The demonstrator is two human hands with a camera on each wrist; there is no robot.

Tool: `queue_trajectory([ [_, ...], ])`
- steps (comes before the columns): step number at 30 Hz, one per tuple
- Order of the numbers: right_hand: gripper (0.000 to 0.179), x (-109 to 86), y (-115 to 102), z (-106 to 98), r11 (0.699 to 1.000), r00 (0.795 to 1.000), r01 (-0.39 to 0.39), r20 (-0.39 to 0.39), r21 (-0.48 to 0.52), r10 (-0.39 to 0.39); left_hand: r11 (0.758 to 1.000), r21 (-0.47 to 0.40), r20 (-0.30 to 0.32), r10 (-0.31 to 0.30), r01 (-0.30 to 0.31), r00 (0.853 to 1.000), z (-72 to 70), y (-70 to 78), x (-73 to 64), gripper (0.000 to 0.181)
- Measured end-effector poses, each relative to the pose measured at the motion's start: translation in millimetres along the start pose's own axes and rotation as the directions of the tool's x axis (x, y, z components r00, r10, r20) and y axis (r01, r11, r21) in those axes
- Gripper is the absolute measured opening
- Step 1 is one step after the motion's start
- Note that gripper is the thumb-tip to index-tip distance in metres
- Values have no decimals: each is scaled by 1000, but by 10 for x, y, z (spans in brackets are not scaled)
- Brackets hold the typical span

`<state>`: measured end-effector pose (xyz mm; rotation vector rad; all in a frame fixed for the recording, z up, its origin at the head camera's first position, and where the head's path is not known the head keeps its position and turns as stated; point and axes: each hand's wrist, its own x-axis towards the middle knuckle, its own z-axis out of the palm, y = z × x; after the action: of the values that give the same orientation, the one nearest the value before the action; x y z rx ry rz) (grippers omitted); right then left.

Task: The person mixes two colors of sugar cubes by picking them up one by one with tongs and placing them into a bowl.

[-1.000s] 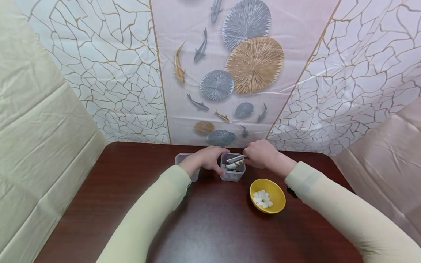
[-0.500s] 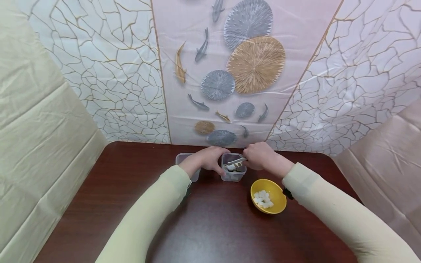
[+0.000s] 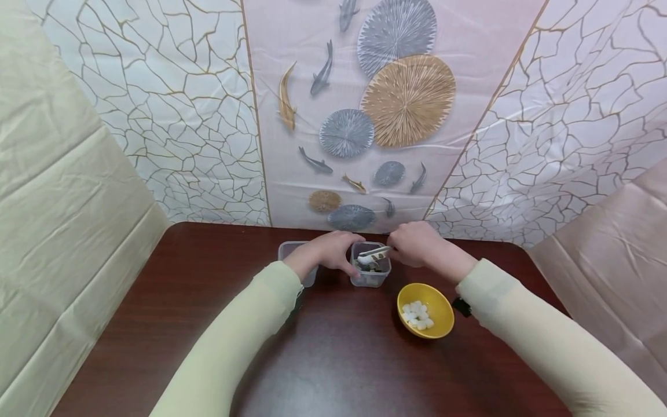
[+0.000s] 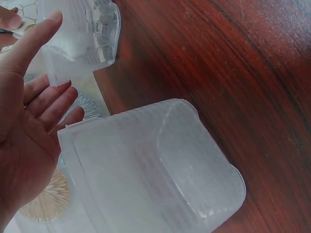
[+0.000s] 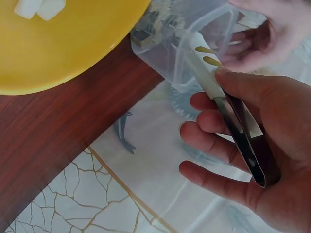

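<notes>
My left hand [image 3: 333, 251] steadies a small clear plastic container [image 3: 370, 280], thumb on its near side and fingers behind it. In the left wrist view, chunky pale-grey pieces [image 4: 103, 29] show through the container's wall; their kind is unclear. My right hand [image 3: 415, 243] grips tongs [image 5: 206, 77] with a bent metal handle and white slotted ends. The tong ends reach into the container's mouth, over or among the pieces. Whether they hold a piece cannot be made out. Near my right wrist sits a yellow bowl [image 3: 440, 313] with several white pieces [image 3: 417, 315] in it.
A larger clear plastic container [image 4: 126, 165] stands left of the small one, partly behind my left wrist in the head view. The dark wooden table [image 3: 333, 359] ends at a patterned cloth backdrop [image 3: 292, 202] just behind the containers.
The tong arms stood apart one second ago and are closer together now. My right hand has shifted only slightly. My left hand, the containers and the bowl stay in place.
</notes>
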<state>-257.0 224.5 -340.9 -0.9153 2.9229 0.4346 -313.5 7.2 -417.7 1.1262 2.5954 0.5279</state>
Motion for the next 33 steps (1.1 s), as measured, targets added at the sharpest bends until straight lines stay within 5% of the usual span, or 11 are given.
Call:
queue_trajectory([
  [18,8,-903,268,-170,978,983,58,-183,203,-20,999,15,-2,35,-35,999,-10,-20,-16,87],
  [33,7,-1513,391,63,975,993,42,-119,217,-16,998,-25,5,50,-50,999,-14,-6,1,87],
])
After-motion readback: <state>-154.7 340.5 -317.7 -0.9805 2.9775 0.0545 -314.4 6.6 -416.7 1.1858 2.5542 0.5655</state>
